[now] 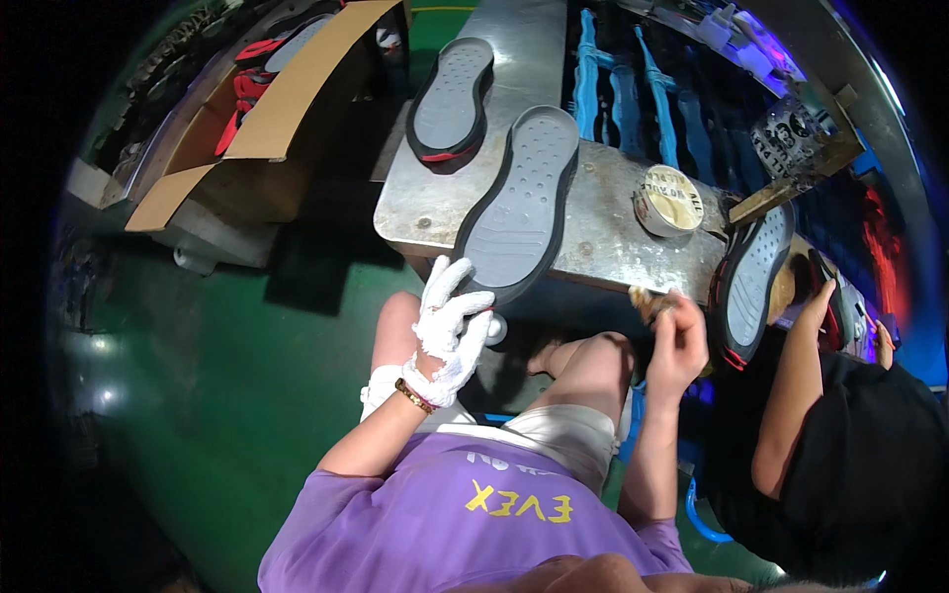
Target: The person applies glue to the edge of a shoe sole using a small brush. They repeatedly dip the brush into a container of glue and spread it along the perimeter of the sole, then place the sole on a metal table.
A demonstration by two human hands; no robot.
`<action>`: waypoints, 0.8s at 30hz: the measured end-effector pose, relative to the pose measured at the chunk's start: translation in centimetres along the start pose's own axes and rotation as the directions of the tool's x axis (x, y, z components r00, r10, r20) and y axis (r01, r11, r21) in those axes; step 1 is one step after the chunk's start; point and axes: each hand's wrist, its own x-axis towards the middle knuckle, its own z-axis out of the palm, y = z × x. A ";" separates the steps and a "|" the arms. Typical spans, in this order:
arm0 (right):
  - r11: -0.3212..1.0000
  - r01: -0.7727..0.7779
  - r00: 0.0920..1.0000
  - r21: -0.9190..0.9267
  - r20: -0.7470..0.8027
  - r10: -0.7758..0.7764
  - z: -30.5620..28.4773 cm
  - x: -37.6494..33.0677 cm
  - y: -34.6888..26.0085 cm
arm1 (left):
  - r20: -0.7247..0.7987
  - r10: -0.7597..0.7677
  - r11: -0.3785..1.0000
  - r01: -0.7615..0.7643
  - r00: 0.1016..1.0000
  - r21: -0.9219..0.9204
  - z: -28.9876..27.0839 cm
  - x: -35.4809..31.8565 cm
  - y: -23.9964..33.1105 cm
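My left hand [450,331], in a white knit glove, is at the near end of a grey shoe sole [522,198] with a black rim. Its fingers grip the sole's near left edge, which overhangs the metal bench [415,212]. My bare right hand [678,341] pinches a small brush [647,303] with tan, worn bristles; its handle is mostly hidden by the fingers. A tub of pale, creamy stuff [672,210] stands on the bench beyond the brush. Farther left, another grey sole [453,99] with a red-edged end lies flat.
At the left, an open cardboard box [287,84] holds red and black soles. A blue-strapped conveyor or rack [618,89] runs behind the bench. On the right, a co-worker's arm [791,405] reaches past a third sole [756,277] under a wooden bar [791,188].
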 end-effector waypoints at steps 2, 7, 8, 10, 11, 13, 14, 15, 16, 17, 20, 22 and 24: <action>0.991 0.122 0.991 -0.053 -0.054 -0.125 -0.3 4.7 -1.1 | 0.004 -0.063 0.992 0.063 0.998 -0.108 -0.2 0.3 1.1; 0.897 0.293 0.955 -0.332 0.144 -0.259 0.7 13.4 -2.0 | -0.027 -0.476 0.716 0.369 0.879 -0.593 -0.5 0.8 1.4; 0.817 0.407 0.913 -0.409 0.213 -0.348 0.9 14.5 -1.4 | 0.013 -0.588 0.542 0.406 0.809 -0.736 -0.5 1.2 1.8; 0.741 0.427 0.901 -0.518 0.306 -0.306 1.6 16.0 -0.5 | -0.029 -0.474 0.818 0.428 0.880 -0.385 -0.5 1.4 0.0; 0.712 0.444 0.892 -0.544 0.344 -0.293 1.7 16.6 -0.1 | -0.094 -0.253 0.965 0.259 0.963 0.051 -0.4 1.3 -1.2; 0.674 0.461 0.877 -0.577 0.411 -0.248 2.3 17.0 0.0 | -0.089 -0.216 0.973 0.221 0.972 0.060 -0.5 1.7 -1.3; 0.654 0.473 0.870 -0.590 0.431 -0.239 2.6 17.4 0.6 | -0.075 -0.073 0.969 0.088 0.995 0.231 -0.7 2.3 -1.2; 0.627 0.484 0.859 -0.610 0.466 -0.210 2.8 17.5 1.1 | -0.089 -0.125 0.980 0.137 0.988 0.146 -0.1 1.9 -2.5; 0.598 0.500 0.845 -0.626 0.504 -0.179 3.1 17.6 1.5 | -0.068 -0.164 0.980 0.171 0.984 0.103 0.1 1.9 -3.0; 0.573 0.515 0.840 -0.638 0.509 -0.188 3.4 17.6 2.3 | -0.046 -0.201 0.977 0.204 0.978 0.061 0.4 1.9 -3.5; 0.516 0.549 0.817 -0.657 0.551 -0.168 3.8 17.9 4.6 | 0.071 -0.144 0.978 0.131 0.987 0.160 -0.4 2.9 -2.4; 0.524 0.582 0.793 -0.622 0.579 -0.192 3.8 18.0 3.9 | 0.108 0.041 0.934 -0.076 0.993 0.349 -1.1 3.1 -2.9; 0.514 0.589 0.788 -0.624 0.586 -0.191 3.7 18.1 3.4 | 0.230 -0.511 0.522 0.512 0.828 -0.682 -0.4 4.3 -2.6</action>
